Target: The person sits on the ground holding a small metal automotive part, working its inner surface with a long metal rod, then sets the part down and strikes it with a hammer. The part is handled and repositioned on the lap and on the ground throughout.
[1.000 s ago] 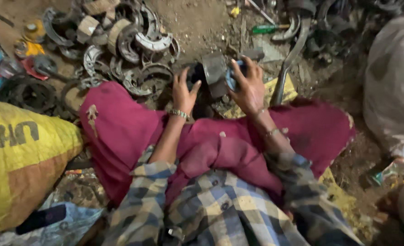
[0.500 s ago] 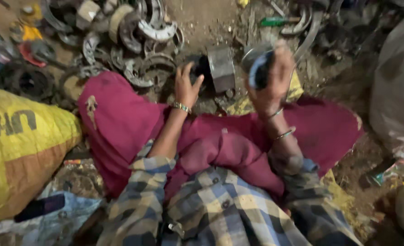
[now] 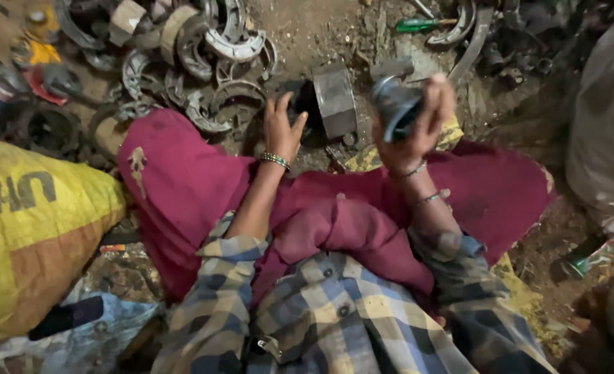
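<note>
we see a dark round metal part (image 3: 396, 105), blurred, lifted clear of the ground in our closed right hand (image 3: 418, 125), while our left hand (image 3: 283, 128) grips a grey metal cylinder (image 3: 333, 100) on the dirt.

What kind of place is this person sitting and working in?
Probably a scrap yard or a rough repair spot for vehicle parts. Curved metal brake shoes lie heaped on bare dirt ground, a screwdriver lies nearby, and the right hand holds up a dark metal part.
</note>
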Demonstrator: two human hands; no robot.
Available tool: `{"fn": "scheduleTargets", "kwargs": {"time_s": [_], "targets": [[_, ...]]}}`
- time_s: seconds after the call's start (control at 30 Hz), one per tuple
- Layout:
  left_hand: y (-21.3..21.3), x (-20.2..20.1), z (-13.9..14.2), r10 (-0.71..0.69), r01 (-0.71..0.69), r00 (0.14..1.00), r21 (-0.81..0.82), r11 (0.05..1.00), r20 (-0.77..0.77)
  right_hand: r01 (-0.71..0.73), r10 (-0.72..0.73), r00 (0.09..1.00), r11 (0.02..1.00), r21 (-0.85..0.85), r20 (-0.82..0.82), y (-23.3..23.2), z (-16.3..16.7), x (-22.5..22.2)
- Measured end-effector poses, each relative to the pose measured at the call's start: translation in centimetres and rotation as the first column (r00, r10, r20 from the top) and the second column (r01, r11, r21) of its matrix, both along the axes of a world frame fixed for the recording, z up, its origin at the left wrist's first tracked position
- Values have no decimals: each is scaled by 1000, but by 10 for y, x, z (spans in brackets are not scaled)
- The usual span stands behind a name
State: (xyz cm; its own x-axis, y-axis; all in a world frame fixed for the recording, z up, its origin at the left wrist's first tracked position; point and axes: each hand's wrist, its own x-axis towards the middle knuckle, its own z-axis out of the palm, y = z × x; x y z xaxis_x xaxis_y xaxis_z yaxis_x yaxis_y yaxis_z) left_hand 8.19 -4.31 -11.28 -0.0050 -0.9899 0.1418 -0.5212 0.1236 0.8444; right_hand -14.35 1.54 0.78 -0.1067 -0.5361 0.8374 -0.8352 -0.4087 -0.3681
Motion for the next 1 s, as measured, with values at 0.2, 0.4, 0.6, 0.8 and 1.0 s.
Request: {"fn": "scheduleTargets", "kwargs": {"time_s": [0.2, 0.4, 0.6, 0.8, 1.0], "targets": [[-1, -5, 0, -12, 21, 997, -128, 992, 72, -22, 120, 969, 913, 408, -217, -10, 5, -7], [0, -7, 0, -14, 16, 999, -55, 998, 33, 30, -28, 995, 999, 14, -99, 3, 7, -6], [0, -14, 4, -2, 5, 999, -45, 999, 53, 51, 30, 987, 877, 478, -159, -14, -21, -15], [16, -15, 30, -74, 66, 997, -192, 979, -34, -689, 33, 448, 649, 321, 894, 1, -27, -29], [32, -34, 74, -319, 290, 911, -144, 946, -263, -903, -294, -274, 407, -139, 916, 6, -25, -26]]}}
